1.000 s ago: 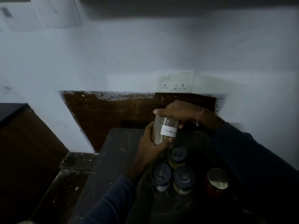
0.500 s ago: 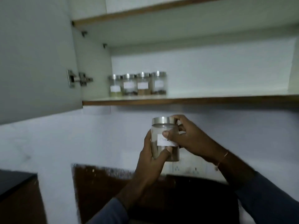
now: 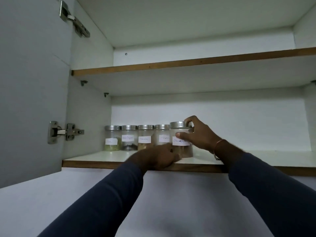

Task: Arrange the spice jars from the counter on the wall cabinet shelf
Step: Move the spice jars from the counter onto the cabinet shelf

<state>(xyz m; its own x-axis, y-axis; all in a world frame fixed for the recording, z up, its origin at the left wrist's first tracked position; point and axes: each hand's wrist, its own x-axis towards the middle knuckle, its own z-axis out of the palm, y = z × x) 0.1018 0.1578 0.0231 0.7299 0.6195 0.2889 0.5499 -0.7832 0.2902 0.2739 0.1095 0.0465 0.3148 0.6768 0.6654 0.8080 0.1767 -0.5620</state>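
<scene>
Head view, five spice jars point(image 3: 146, 137), two hands point(image 3: 199, 135)

White shelf point(image 3: 106, 157) — five labelled spice jars point(image 3: 146, 139) upright.

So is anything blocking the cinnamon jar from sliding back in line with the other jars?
Nothing visible. The cinnamon jar, held by the right hand, stands forward of the row; the shelf behind it, right of the cloves jar, looks bare.
</scene>
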